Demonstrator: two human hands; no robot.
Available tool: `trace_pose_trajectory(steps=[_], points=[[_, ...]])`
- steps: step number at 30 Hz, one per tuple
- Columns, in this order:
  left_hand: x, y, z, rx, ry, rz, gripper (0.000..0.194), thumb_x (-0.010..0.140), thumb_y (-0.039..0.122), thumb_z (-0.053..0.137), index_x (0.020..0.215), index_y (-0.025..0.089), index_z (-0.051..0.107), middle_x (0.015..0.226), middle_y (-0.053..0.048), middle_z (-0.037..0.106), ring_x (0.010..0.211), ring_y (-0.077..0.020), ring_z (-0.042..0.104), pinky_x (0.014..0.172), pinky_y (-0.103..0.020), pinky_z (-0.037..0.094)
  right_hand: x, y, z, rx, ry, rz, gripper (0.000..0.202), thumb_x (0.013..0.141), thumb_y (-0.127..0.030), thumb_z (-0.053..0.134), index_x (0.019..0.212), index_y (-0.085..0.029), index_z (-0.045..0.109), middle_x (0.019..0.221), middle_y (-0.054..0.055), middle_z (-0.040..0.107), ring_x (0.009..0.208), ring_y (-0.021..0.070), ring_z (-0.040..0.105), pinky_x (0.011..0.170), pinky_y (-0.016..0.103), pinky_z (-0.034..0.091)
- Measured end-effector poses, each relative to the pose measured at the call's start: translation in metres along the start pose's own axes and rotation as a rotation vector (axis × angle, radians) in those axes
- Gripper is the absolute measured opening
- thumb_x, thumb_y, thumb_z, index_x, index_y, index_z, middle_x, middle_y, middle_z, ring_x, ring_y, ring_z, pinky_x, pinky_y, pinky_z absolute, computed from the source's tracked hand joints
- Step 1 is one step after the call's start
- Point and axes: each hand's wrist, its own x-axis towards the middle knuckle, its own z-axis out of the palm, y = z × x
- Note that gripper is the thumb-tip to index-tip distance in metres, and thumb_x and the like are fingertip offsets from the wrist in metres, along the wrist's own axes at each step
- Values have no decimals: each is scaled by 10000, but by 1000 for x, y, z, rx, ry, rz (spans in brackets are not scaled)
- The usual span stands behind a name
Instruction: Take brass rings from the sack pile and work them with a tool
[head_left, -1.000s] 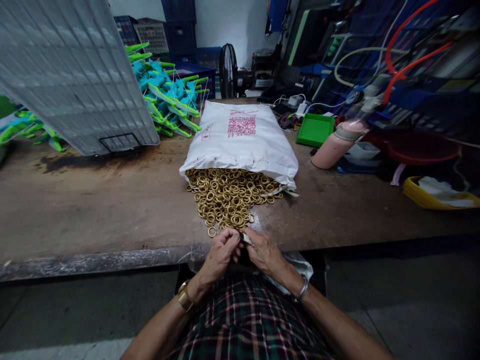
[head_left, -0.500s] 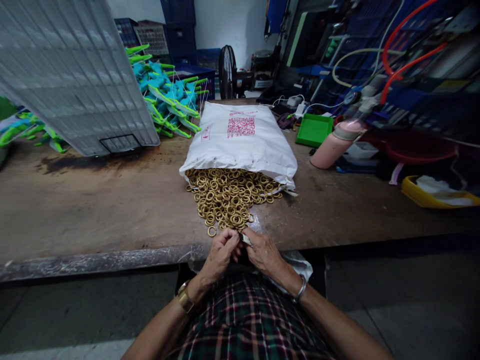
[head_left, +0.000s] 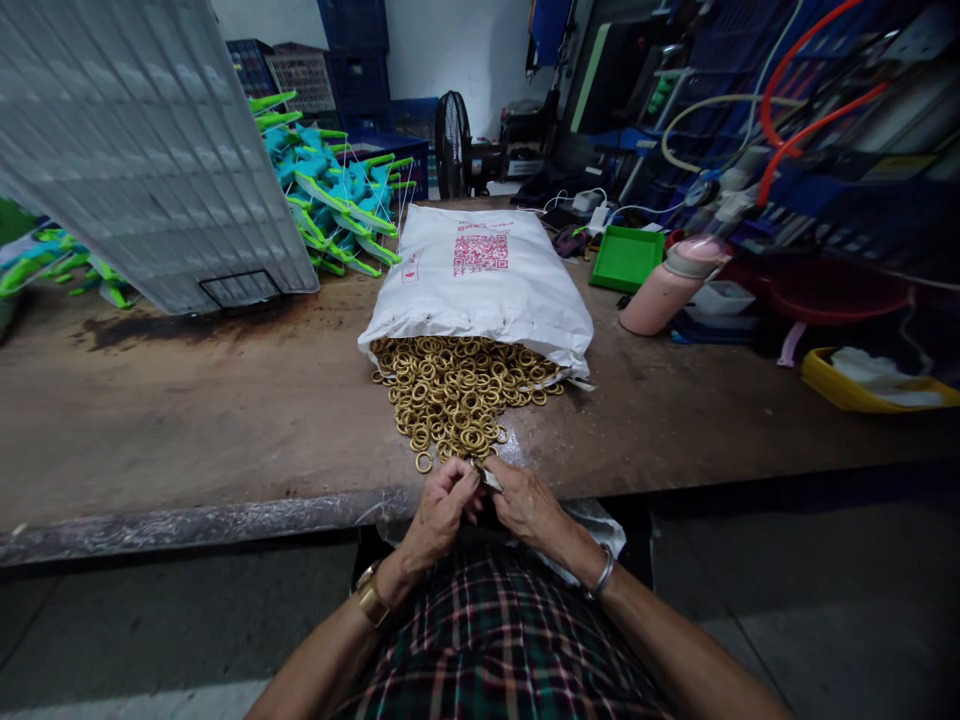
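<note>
At the table's front edge my left hand (head_left: pixel 441 508) and my right hand (head_left: pixel 529 508) meet, fingertips close together. A small tool (head_left: pixel 491 480) with a pale flat part and a dark end sticks out of my right hand, which is closed on it; its kind is unclear. My left thumb and index finger are pinched at its dark end, and what they hold is too small to make out. Just beyond the fingertips lies a heap of brass-coloured rings (head_left: pixel 450 390), spilling from the mouth of a white sack (head_left: pixel 480 295) printed in red.
A translucent ribbed plastic bin (head_left: pixel 172 170) stands tilted at left, beside green and blue plastic parts (head_left: pixel 345 195). To the right are a green tray (head_left: pixel 627 257), a leaning pink bottle (head_left: pixel 660 298) and a yellow basket (head_left: pixel 862 395). A fan (head_left: pixel 453 145) stands behind.
Both hands stay together at the table edge in nearly the same pose. The pale tool has shifted very slightly between the fingers; the rings and sack look unchanged.
</note>
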Motion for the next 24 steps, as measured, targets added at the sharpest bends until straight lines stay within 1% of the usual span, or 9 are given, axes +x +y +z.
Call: trace_pose_trajectory(steps=[3, 5, 7, 9, 12, 15, 18, 22, 24], points=[[-8, 7, 3, -24, -28, -3, 341, 773, 493, 555, 703, 164, 499, 648, 8, 552, 516, -71, 474, 502, -195, 395, 2, 1, -4, 2, -23, 25, 243, 722, -79, 385, 894, -178, 525, 694, 24, 602, 597, 122, 497, 559, 223, 288], [-14, 12, 7, -58, -101, -25, 315, 778, 463, 567, 715, 159, 513, 672, -5, 572, 533, -76, 497, 517, -200, 409, 4, 4, -8, -23, -7, 59, 246, 738, -90, 381, 910, -173, 535, 669, 24, 594, 568, 122, 484, 536, 226, 271], [-18, 15, 11, -137, -183, -55, 287, 785, 436, 574, 732, 158, 526, 690, -17, 589, 539, -86, 517, 518, -210, 425, 7, 8, -11, -58, 41, 94, 255, 749, -103, 381, 933, -169, 544, 632, 19, 579, 532, 125, 463, 518, 232, 258], [-19, 16, 13, -248, -201, -79, 271, 793, 419, 567, 741, 154, 541, 692, -25, 595, 532, -90, 523, 498, -212, 429, 12, 12, -13, -70, 116, 108, 245, 766, -121, 379, 928, -173, 554, 626, 19, 576, 532, 130, 466, 520, 233, 267], [-14, 13, 8, -392, -114, -104, 258, 792, 385, 572, 761, 130, 579, 680, -36, 585, 550, -92, 523, 481, -197, 424, 25, 13, -13, -84, 250, 80, 198, 810, -167, 383, 884, -182, 566, 672, 33, 595, 598, 143, 505, 565, 237, 313], [-10, 12, 0, -484, -8, -117, 225, 754, 339, 617, 752, 116, 584, 723, -50, 599, 582, -98, 540, 483, -196, 429, 42, 5, -13, -137, 334, -33, 177, 838, -213, 422, 938, -177, 563, 813, 65, 623, 724, 166, 544, 627, 252, 352], [-10, 13, -6, -590, 57, -122, 181, 725, 306, 633, 755, 143, 562, 727, -38, 610, 557, -103, 540, 457, -204, 421, 57, -8, -13, -210, 316, -77, 204, 843, -258, 470, 1019, -189, 546, 960, 82, 605, 807, 175, 552, 642, 259, 366], [-9, 12, -14, -776, 63, -218, 191, 708, 272, 634, 852, 156, 585, 662, -5, 590, 522, -89, 523, 460, -199, 414, 67, -19, -14, -320, 226, 1, 174, 843, -259, 488, 1003, -214, 541, 951, 52, 573, 780, 158, 551, 607, 247, 344], [-5, 9, -18, -846, 66, -259, 172, 692, 277, 649, 772, 136, 592, 642, -4, 574, 515, -79, 512, 458, -192, 407, 69, -19, -13, -343, 205, 15, 163, 847, -238, 480, 999, -222, 534, 959, 45, 567, 784, 158, 552, 606, 249, 336]])
